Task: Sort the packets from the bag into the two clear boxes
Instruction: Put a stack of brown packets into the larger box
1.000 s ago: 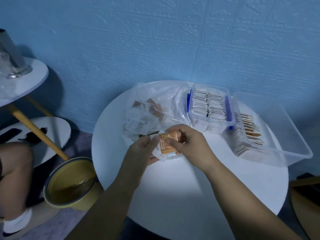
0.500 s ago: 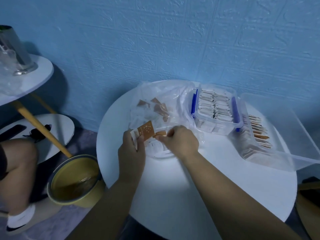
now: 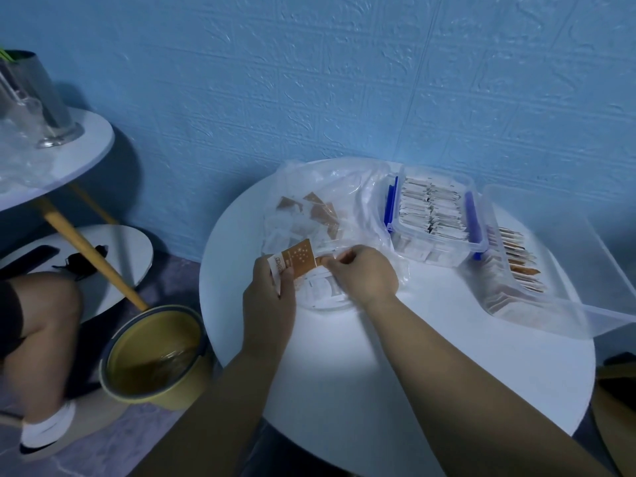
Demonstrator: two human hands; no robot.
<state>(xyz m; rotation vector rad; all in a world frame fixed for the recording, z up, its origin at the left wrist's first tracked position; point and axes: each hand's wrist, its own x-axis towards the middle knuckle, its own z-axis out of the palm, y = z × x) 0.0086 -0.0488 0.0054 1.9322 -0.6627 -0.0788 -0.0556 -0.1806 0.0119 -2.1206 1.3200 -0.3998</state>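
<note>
A clear plastic bag [image 3: 330,197] of brown and white packets lies at the back of the round white table [image 3: 395,373]. My left hand [image 3: 268,301] grips an orange-brown packet [image 3: 297,261] with a white end, held up at the bag's near edge. My right hand [image 3: 361,273] pinches another small packet [image 3: 321,260] at the bag's mouth, right beside the first. A small clear box with blue latches [image 3: 437,218] holds rows of white packets. The larger clear box [image 3: 585,270] at the right holds brown packets.
A yellow bucket [image 3: 155,359] stands on the floor left of the table. A second white table [image 3: 51,160] with a metal cup and glassware stands at the far left. A person's leg and shoe are at the left edge. The blue wall runs right behind the table.
My left hand took the orange-brown packet from the right and lifted it leftward. My right hand went back to the bag's mouth and pinched another packet. The view shifted a little to the left.
</note>
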